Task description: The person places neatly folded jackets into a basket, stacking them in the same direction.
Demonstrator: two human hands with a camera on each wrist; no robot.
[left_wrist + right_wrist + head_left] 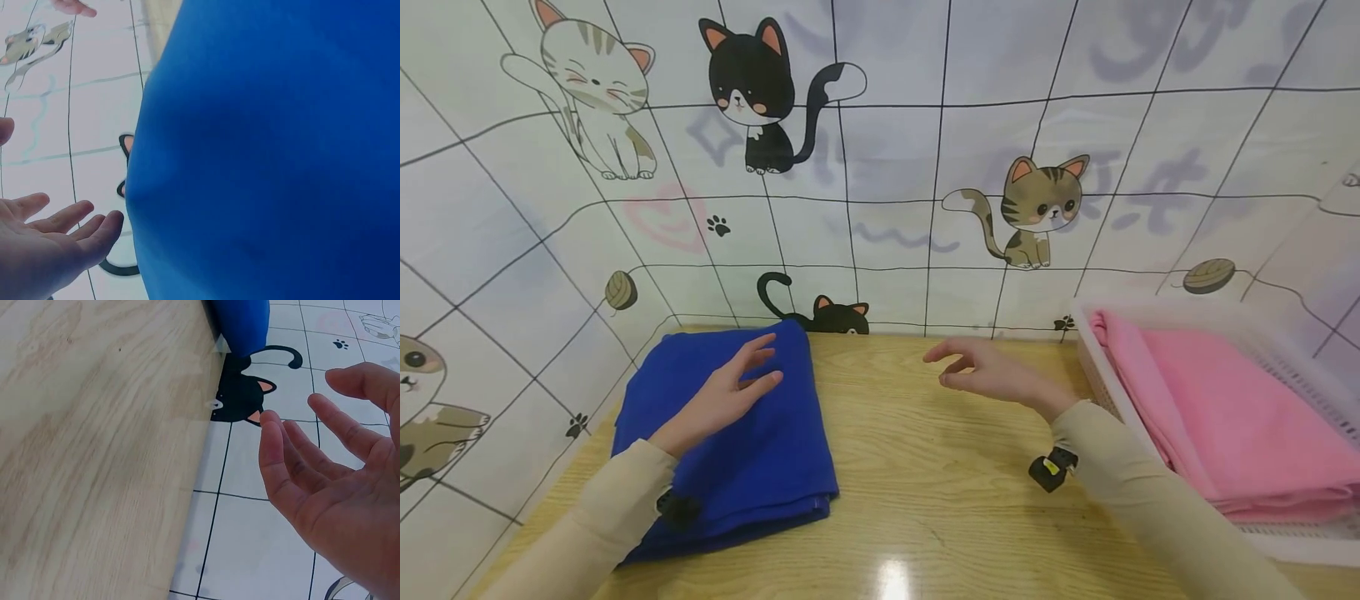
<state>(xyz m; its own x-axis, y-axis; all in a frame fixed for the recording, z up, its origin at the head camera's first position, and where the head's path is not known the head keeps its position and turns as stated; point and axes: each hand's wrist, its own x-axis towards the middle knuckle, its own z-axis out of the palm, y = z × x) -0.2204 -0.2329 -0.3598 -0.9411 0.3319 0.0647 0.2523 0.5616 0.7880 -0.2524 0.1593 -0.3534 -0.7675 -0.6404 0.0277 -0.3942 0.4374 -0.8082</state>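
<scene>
Here, the blue cloth [767, 454] lies beneath the left hand [726, 394], fingers loosely apart.

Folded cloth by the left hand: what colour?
The folded cloth is plain deep blue, showing best in the head view.

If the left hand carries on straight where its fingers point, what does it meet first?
Probably the patterned wall, around the peeking black cat print. The left hand seems above the blue cloth, so it would likely clear its back corner, though height is hard to judge.
</scene>
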